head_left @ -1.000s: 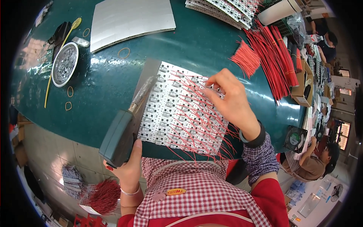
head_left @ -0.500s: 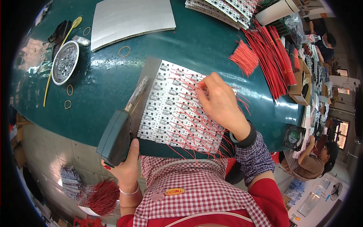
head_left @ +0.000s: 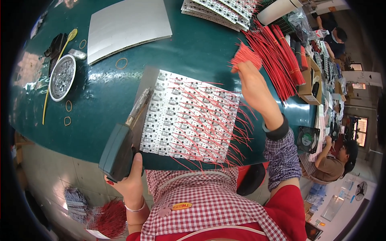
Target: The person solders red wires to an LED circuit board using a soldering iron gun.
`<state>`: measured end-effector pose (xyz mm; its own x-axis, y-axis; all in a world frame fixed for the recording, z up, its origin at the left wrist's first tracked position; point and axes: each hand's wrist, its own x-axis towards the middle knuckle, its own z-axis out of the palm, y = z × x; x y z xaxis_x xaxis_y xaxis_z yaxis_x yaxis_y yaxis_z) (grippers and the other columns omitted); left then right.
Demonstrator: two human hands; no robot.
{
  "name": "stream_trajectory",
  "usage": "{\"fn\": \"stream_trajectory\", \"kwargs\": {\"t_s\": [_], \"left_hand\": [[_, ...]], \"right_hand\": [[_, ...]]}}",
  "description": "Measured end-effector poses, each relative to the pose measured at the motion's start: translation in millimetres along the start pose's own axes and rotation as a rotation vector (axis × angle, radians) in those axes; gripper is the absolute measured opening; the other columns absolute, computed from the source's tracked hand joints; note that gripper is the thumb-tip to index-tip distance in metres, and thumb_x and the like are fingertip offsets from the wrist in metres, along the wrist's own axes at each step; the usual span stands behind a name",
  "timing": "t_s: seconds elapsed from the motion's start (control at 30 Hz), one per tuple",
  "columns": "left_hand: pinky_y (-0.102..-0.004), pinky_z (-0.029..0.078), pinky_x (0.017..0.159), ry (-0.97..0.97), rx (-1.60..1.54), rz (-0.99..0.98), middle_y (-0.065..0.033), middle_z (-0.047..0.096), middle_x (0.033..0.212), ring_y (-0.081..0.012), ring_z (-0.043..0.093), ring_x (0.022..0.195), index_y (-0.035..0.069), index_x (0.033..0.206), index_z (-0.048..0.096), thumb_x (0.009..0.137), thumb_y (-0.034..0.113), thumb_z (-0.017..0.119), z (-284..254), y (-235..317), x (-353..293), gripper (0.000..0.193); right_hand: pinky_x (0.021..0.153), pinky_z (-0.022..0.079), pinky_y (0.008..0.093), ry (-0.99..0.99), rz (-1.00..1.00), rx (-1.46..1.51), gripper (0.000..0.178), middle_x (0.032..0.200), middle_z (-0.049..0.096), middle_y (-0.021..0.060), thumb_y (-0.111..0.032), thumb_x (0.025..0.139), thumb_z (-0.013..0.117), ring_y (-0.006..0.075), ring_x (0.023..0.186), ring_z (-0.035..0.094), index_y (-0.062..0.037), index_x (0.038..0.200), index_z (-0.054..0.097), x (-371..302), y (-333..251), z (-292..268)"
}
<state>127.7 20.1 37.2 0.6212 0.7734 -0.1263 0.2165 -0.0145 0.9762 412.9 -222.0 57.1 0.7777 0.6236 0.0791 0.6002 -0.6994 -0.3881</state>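
A white panel of small circuit boards (head_left: 183,116) lies flat on the green table (head_left: 100,92), with several thin red wires sticking out of it. My left hand (head_left: 130,182) grips the dark green handle of a soldering tool (head_left: 118,150), whose metal tip rests at the panel's left edge. My right hand (head_left: 251,82) is stretched out to the right of the panel, its fingers at a bundle of short red wires (head_left: 245,54). I cannot see whether the fingers pinch a wire.
A grey metal sheet (head_left: 126,26) and a stack of circuit panels (head_left: 221,10) lie at the back. A round tin (head_left: 62,76) and rubber bands sit at the left. Long red wires (head_left: 281,56) fan out at the right. Another person (head_left: 335,160) sits at lower right.
My right hand has left the panel and reached up and to the right, to the bundle of short red wires. The left hand and the tool have stayed nearly still.
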Motion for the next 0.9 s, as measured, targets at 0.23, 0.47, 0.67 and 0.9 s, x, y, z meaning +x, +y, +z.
{"fn": "stream_trajectory", "kwargs": {"t_s": [0.23,0.47,0.67,0.9], "left_hand": [[-0.0231,0.040,0.047,0.035,0.007,0.058,-0.0129,0.067,0.102,-0.0102,0.054,0.057,-0.006,0.114,0.061,0.081,-0.013,0.067,-5,-6,1,0.034],[-0.0321,0.054,0.088,0.008,-0.010,-0.026,-0.0144,0.071,0.111,-0.0198,0.069,0.097,-0.008,0.118,0.064,0.078,-0.008,0.074,-11,2,1,0.042],[-0.0232,0.040,0.049,0.030,0.002,0.063,-0.0112,0.066,0.092,-0.0089,0.053,0.057,-0.007,0.113,0.064,0.080,-0.013,0.066,-13,-13,1,0.033],[-0.0236,0.038,0.051,0.023,-0.006,0.004,-0.0064,0.064,0.082,-0.0081,0.052,0.057,-0.007,0.111,0.067,0.081,-0.010,0.069,-13,-12,-3,0.030]], "right_hand": [[0.073,0.047,0.0496,-0.266,-0.051,-0.255,0.017,0.090,0.060,0.0201,0.007,0.084,0.049,0.0404,0.088,0.061,0.0011,0.100,0.053,23,-9,-15],[0.072,0.052,0.0447,-0.333,-0.232,-0.545,0.014,0.092,0.059,0.0196,0.003,0.084,0.053,0.0378,0.085,0.063,0.0044,0.098,0.051,33,-12,-6],[0.070,0.054,0.0418,-0.251,-0.354,-0.586,0.009,0.091,0.060,0.0168,0.000,0.081,0.059,0.0334,0.084,0.065,0.0040,0.089,0.059,41,-19,8],[0.065,0.057,0.0344,-0.262,-0.320,-0.737,0.007,0.087,0.061,0.0142,-0.002,0.071,0.069,0.0267,0.082,0.067,-0.0007,0.078,0.068,33,-22,12]]}}
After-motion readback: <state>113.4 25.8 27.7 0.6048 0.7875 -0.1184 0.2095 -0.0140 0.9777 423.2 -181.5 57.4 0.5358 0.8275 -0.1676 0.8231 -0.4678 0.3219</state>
